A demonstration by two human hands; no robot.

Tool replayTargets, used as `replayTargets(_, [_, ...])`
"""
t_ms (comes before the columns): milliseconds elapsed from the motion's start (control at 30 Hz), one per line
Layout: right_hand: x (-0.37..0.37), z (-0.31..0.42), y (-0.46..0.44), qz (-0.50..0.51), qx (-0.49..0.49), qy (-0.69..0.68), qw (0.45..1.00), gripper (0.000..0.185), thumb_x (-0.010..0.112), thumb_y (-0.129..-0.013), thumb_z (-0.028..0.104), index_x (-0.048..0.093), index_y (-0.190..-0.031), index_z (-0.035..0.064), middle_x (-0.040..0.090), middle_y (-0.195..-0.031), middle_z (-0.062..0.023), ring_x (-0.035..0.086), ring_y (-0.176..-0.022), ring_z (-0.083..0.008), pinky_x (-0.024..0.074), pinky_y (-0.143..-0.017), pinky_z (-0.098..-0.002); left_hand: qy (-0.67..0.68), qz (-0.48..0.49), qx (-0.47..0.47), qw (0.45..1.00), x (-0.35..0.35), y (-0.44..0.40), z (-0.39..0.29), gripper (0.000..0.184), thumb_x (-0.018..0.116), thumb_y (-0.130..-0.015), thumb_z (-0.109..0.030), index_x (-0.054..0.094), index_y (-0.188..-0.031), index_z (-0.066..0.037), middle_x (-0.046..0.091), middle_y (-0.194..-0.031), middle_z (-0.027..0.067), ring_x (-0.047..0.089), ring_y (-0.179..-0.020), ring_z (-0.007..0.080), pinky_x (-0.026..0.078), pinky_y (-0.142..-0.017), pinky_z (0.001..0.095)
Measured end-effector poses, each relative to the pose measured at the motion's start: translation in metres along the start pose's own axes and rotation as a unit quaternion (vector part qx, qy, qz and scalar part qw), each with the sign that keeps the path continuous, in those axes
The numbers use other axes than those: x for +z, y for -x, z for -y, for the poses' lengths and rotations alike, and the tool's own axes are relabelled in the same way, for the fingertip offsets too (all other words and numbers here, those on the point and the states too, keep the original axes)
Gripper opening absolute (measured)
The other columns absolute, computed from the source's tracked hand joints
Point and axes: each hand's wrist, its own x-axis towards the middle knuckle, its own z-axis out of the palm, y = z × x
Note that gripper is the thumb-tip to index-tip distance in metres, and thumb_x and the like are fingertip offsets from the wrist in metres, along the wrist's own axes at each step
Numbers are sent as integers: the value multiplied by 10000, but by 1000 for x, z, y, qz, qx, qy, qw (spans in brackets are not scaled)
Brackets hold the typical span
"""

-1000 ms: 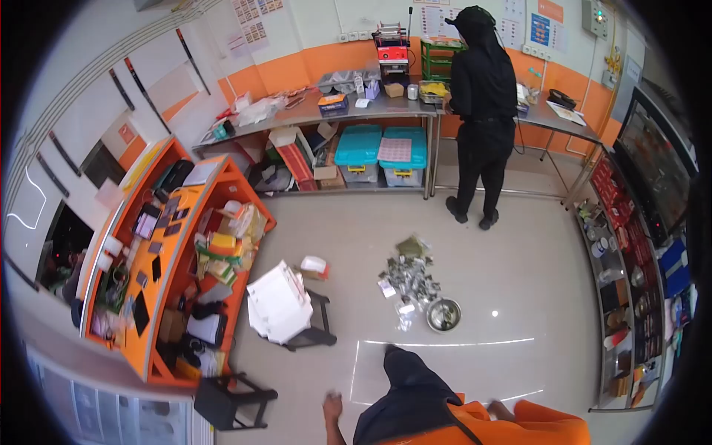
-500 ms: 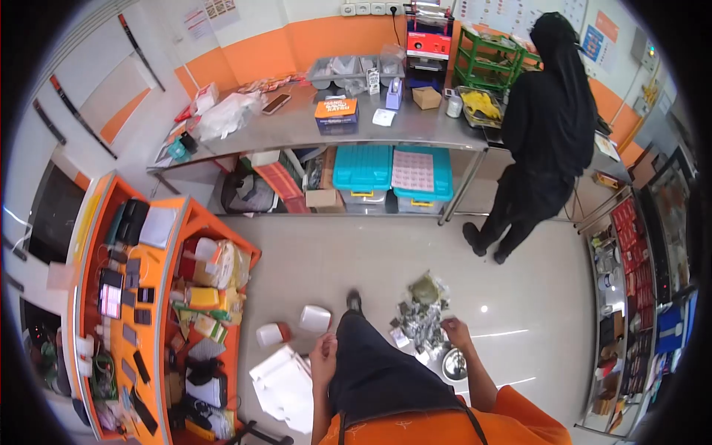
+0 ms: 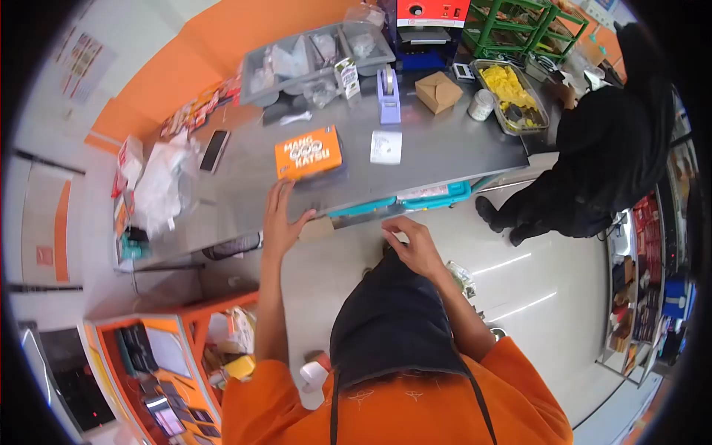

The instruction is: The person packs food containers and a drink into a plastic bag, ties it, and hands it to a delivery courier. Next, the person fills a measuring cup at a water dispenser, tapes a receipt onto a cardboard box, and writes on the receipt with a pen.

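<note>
My left hand (image 3: 280, 226) is held over the front edge of the steel table (image 3: 245, 204), its fingers spread and nothing in them. Just beyond its fingertips sits an orange-topped box (image 3: 308, 153) printed "MANG KATSU". My right hand (image 3: 417, 248) hovers in front of the table edge, above my dark apron (image 3: 393, 319). Its fingers are loosely bent, with a gap between thumb and forefinger, and I see nothing held. A paper receipt (image 3: 386, 147) lies to the right of the box, and a purple tape dispenser (image 3: 389, 104) stands behind it.
A co-worker in black (image 3: 612, 141) stands at the right by a tray of yellow material (image 3: 512, 89). Also on the table are a phone (image 3: 214, 151), plastic bags (image 3: 165, 185), a grey divided bin (image 3: 259, 93) and a brown paper box (image 3: 438, 93). Orange shelving (image 3: 167, 324) is lower left.
I have moved forward to the table. Both hands have risen from low beside my legs to the table's front edge, the left close to the orange-topped box. The floor clutter is now mostly hidden.
</note>
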Motion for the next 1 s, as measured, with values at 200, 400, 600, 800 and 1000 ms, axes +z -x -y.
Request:
replayTargets(200, [23,-38,-178,66,-186,171,965,485,681,-902,154,525,-1354,75,461,-1456,-142,453,-1336,-323,428,-1057,-435,-210,187,171,944,17,-133,59,1032,826,-661,-534,363,-1535,-241,268,-1604,126,207,-1473,411,151,-1199,581])
replayTargets(400, [36,-69,-235,223,-231,343,883,623,644,-927,328,412,-1477,151,263,-1606,-108,238,-1489,-292,263,-1194,-463,-214,227,160,937,21,-146,81,974,826,-656,-529,418,-1503,-274,268,-1602,120,194,-1483,382,187,-1180,581])
replayTargets(600, [35,-74,-239,251,-248,307,884,549,578,-967,347,437,-1458,146,270,-1604,-117,245,-1488,-299,272,-1186,-476,-240,214,182,929,31,-144,94,853,741,-746,-597,429,-1491,-322,283,-1591,139,213,-1456,445,167,-1135,673])
replayTargets(800, [44,-77,-244,233,-275,321,876,443,541,-983,287,512,-1387,110,352,-1556,-155,277,-1476,-309,324,-1151,-477,-203,237,162,936,27,-149,92,784,700,-799,-588,435,-1487,-323,266,-1593,162,199,-1454,463,158,-1132,682])
replayTargets(1000, [47,-74,-240,223,-273,329,876,407,554,-960,220,548,-1348,99,384,-1535,-158,297,-1467,-320,335,-1142,-471,-206,230,181,934,27,-146,100,772,709,-797,-569,448,-1480,-323,267,-1591,169,217,-1442,481,151,-1136,678])
